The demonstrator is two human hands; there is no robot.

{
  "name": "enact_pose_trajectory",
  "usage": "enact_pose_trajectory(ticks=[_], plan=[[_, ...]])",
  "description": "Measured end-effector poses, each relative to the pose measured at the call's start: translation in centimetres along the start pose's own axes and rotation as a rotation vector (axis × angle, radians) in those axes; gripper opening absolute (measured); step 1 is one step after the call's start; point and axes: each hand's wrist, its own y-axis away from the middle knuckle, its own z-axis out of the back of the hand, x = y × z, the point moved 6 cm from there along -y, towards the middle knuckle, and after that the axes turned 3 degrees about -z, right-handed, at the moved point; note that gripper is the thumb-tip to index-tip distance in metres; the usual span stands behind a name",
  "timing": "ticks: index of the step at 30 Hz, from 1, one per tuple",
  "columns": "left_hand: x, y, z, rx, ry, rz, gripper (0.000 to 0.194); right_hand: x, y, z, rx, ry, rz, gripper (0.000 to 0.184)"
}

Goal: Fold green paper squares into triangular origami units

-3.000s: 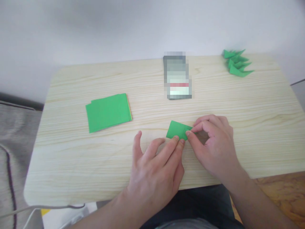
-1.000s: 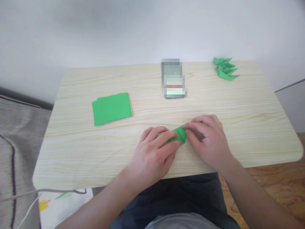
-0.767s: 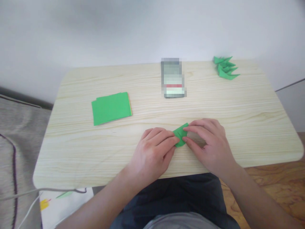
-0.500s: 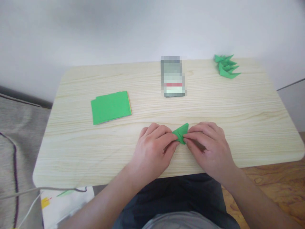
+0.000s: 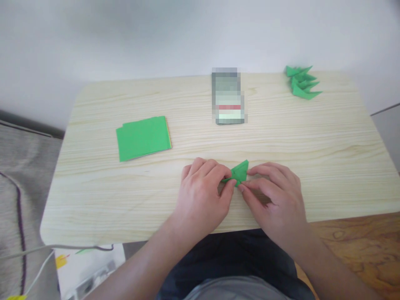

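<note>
A small piece of folded green paper (image 5: 241,171) is held between both hands, just above or on the table near its front edge. My left hand (image 5: 204,193) pinches its left side between thumb and forefinger. With thumb and fingertips, my right hand (image 5: 276,196) grips its lower right corner. The upper point of the paper sticks up between the hands, and part of its left side is hidden by my left fingers. Left of the hands lies a stack of green paper sheets (image 5: 143,138). Several folded green paper pieces (image 5: 303,83) sit nested together at the back right.
A phone (image 5: 228,98), its screen pixelated, lies at the back middle of the light wooden table (image 5: 103,200). The wall rises behind the table. A grey cable (image 5: 68,246) crosses the table's front left corner, above a white surface (image 5: 90,271) lower down.
The right fingers have spread a little and shifted on the paper's right edge, showing more of it. My left thumb and forefinger have moved slightly apart. The camera view has shifted a little.
</note>
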Motion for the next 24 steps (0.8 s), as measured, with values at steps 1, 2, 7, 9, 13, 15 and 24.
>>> enact_pose_trajectory(ticks=[1,2,7,9,13,15,24], plan=[[-0.02,0.03,0.01,-0.010,-0.005,0.003,0.005,0.03,0.01,-0.05,-0.008,0.006,-0.008,0.006],[-0.05,0.07,0.04,-0.020,-0.010,0.007,0.005,0.07,-0.01,-0.11,-0.014,0.010,-0.013,0.007],[-0.16,0.20,0.12,-0.023,-0.040,0.035,0.007,0.21,-0.25,-0.22,-0.024,0.011,-0.028,0.007],[-0.14,0.18,0.12,-0.016,-0.051,0.045,0.006,0.23,-0.30,-0.18,-0.030,0.011,-0.035,0.007],[0.07,0.11,0.17,-0.015,-0.055,0.058,0.005,0.27,-0.26,-0.22,-0.037,0.016,-0.040,0.007],[0.20,0.12,0.22,-0.017,-0.045,0.059,0.004,0.29,-0.23,-0.32,-0.038,0.018,-0.044,0.007],[0.32,0.11,0.55,-0.041,-0.011,0.048,0.002,0.43,-0.48,-0.70,-0.033,0.063,-0.048,0.011]])
